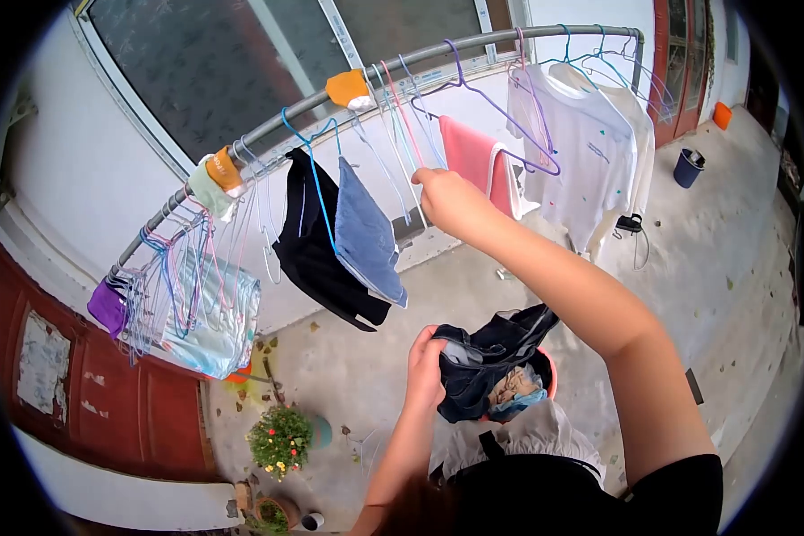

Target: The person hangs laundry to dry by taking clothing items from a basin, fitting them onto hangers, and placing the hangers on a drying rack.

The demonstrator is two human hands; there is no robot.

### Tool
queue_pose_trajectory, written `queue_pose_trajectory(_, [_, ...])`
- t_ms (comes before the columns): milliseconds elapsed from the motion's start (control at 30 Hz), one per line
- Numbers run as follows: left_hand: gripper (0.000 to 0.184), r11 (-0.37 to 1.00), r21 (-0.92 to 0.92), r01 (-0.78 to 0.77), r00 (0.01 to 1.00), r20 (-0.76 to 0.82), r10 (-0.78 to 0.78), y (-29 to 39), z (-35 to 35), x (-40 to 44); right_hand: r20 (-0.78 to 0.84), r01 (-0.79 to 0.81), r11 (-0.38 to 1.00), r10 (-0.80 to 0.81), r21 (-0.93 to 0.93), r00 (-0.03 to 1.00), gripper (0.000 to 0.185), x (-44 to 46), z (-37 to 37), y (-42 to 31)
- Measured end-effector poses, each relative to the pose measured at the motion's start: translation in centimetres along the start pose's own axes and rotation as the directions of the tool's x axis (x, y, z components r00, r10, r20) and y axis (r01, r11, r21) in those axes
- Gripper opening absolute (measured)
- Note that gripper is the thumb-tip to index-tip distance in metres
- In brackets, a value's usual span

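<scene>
My left hand (426,368) is closed on the waistband of a dark denim garment (478,357), whose folds hang over a red-rimmed bucket (551,373). Lighter, crumpled clothes (516,390) lie inside the bucket. Stretched out to the rail, my right hand (442,198) has its fingers closed on a thin clothes hanger (402,125), pale pink or white. Just to its right, a pink towel (469,152) hangs from a purple hanger (500,112). On its left are a blue cloth (366,237) and a black garment (317,241).
A curved metal rail (286,105) runs along the wall, carrying many hangers. White shirts (576,134) hang at its right and a shiny silvery sheet (210,313) at its left. A flowering plant (278,439) and a dark blue bucket (688,168) stand on the concrete floor.
</scene>
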State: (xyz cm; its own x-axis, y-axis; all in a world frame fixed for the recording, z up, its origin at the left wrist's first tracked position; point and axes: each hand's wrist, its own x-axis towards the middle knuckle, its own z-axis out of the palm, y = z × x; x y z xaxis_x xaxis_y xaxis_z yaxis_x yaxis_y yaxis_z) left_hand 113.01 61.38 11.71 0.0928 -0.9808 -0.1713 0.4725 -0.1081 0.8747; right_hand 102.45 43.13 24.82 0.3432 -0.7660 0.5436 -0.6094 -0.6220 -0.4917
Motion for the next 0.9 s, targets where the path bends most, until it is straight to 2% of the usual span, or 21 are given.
queue_pose_trajectory(67, [0.013,0.999,-0.042,0.016,1.0,0.015,-0.016,-0.8,0.1,-0.2,-0.037,0.013,0.989,-0.019,-0.144,0.999,0.016,2.9,1.8,-0.1])
queue_pose_trajectory(167, [0.013,0.999,-0.045,0.027,0.999,0.038,-0.026,-1.3,-0.4,-0.6,0.115,-0.097,0.965,0.128,-0.244,0.985,0.016,5.3,2.8,-0.5])
queue_pose_trajectory(267, [0.015,0.999,-0.036,0.007,1.0,0.028,-0.006,-1.3,-1.6,-0.8,0.087,-0.283,0.926,0.313,-0.251,0.946,0.018,6.5,4.6,-0.3])
queue_pose_trajectory(367, [0.015,1.0,-0.031,0.004,1.0,0.023,-0.003,-1.1,-2.6,-1.1,0.081,-0.35,0.915,0.371,-0.201,0.925,0.021,6.5,5.6,0.8])
queue_pose_trajectory(467, [0.016,0.999,-0.034,0.016,1.0,0.028,-0.015,-1.1,-3.3,-1.4,0.252,-0.345,0.938,0.344,-0.043,0.905,0.031,7.2,7.7,3.9])
queue_pose_trajectory(567, [0.016,0.999,-0.031,0.017,0.999,0.028,-0.016,-1.2,-3.2,-1.8,0.266,-0.396,0.918,0.38,0.005,0.886,0.04,7.1,7.7,3.4])
queue_pose_trajectory(667, [0.014,0.999,-0.036,0.018,0.999,0.029,-0.017,-0.8,-2.7,-2.4,0.15,-0.442,0.887,0.423,0.132,0.894,0.041,7.5,9.4,4.0])
queue_pose_trajectory(767, [0.013,0.999,-0.048,0.021,0.999,0.03,-0.019,-0.6,-2.5,-2.6,0.264,-0.484,0.86,0.436,0.158,0.86,0.04,7.7,10.1,5.2])
queue_pose_trajectory(867, [0.014,0.999,-0.04,-0.004,1.0,0.015,0.005,-0.5,-2.9,-2.8,0.139,-0.507,0.771,0.495,0.386,0.858,0.037,7.1,11.4,6.1])
queue_pose_trajectory(900, [0.014,0.999,-0.035,-0.016,1.0,0.009,0.017,-0.5,-2.9,-2.8,0.194,-0.552,0.672,0.534,0.493,0.823,0.036,6.8,11.0,5.7])
